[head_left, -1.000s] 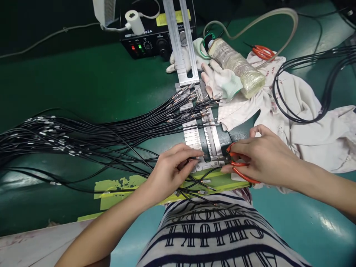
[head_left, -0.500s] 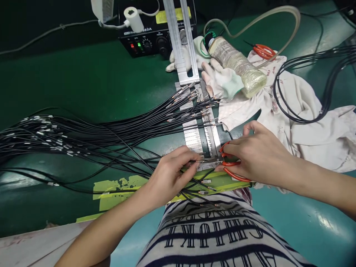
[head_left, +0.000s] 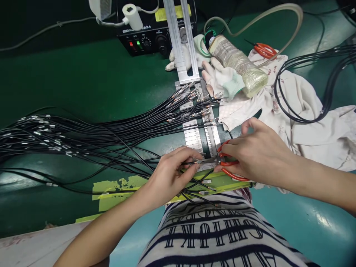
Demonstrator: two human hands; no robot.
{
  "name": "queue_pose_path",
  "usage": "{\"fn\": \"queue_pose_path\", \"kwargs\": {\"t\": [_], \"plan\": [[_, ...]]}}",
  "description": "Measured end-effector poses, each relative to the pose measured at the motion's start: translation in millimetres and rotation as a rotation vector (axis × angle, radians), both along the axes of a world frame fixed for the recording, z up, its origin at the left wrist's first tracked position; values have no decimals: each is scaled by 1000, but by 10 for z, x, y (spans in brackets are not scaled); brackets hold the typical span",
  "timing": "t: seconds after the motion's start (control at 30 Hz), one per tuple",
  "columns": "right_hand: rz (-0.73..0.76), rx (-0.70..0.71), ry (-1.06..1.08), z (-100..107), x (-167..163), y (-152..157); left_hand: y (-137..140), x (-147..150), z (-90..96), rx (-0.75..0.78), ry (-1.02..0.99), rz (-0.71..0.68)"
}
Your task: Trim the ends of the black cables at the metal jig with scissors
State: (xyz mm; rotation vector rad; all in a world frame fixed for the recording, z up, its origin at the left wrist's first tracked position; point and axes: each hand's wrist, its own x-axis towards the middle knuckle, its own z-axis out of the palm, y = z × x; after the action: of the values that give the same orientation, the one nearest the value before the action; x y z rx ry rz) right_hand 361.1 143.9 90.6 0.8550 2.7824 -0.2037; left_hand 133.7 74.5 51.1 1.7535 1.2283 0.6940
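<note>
My left hand (head_left: pixel 174 171) pinches a black cable (head_left: pixel 189 162) near its end, close to the front edge of the bench. In my right hand (head_left: pixel 254 155) is a pair of red-handled scissors (head_left: pixel 236 175), whose blades point left and meet the cable's tip by my left fingertips. Whether the blades are fully closed is too small to tell. Just behind both hands lies a slotted metal fixture (head_left: pixel 194 139). Many black cables (head_left: pixel 133 124) with metal ends rest across it. A few more cable ends (head_left: pixel 204 193) stick out below my left hand.
A black control box (head_left: pixel 155 39) stands at the back beneath a metal rail (head_left: pixel 178 40). Right of the fixture lie white gloves (head_left: pixel 222 79), a wrapped bottle (head_left: pixel 237 65), a white cloth (head_left: pixel 311 137), another red-handled tool (head_left: pixel 265 50) and coiled black cables (head_left: pixel 280 100).
The scissors have shifted slightly left, bringing their blades against the cable end at my left fingertips. My left hand stays almost in place.
</note>
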Motion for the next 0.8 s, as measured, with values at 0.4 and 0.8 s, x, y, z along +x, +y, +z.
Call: {"fn": "queue_pose_path", "kwargs": {"t": [0.4, 0.8], "plan": [[37, 42, 4, 9, -13, -14, -12, -15, -10, 15, -47, -27], [89, 19, -17, -25, -36, -18, -9, 4, 25, -41, -27, -64]]}}
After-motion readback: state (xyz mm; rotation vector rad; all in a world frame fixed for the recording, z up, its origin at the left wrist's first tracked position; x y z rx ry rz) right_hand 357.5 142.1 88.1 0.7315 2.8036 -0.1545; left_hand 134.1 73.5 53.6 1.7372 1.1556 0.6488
